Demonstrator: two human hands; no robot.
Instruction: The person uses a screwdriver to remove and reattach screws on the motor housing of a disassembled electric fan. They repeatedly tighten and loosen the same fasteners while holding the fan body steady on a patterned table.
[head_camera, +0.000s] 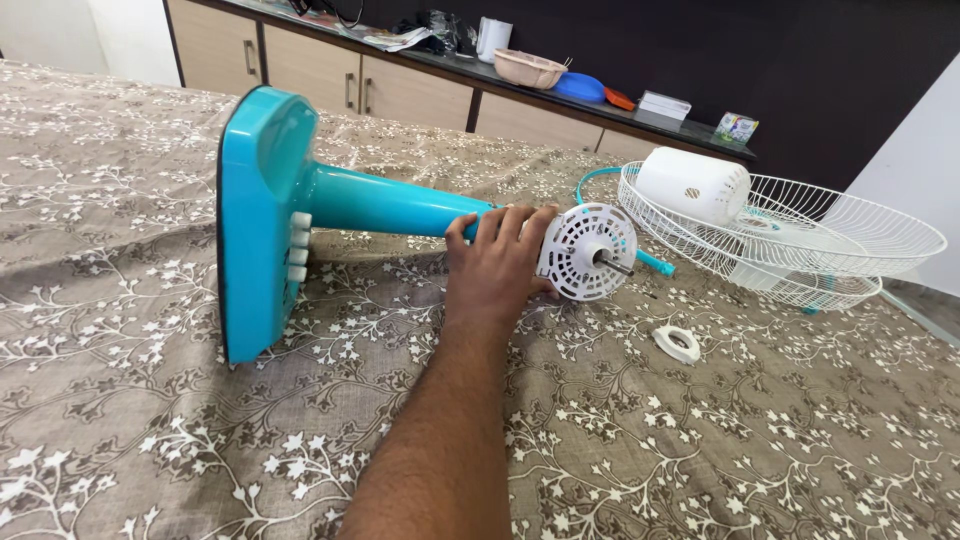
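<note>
1. The right hand (497, 268) wraps its fingers over the fan motor (585, 250), gripping it where the teal stand (300, 205) meets it.
2. The stand lies on its side on a brown floral bedcover (150, 420).
3. Just right of the motor sit a white ring (677, 343) and wire grilles (790, 235).
4. Beyond the motor, a dark counter (560, 85) tops beige cabinets (330, 70).

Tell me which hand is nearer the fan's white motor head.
Right. The right hand grips the teal neck just behind the motor head, touching it; the left hand is out of view.
</note>
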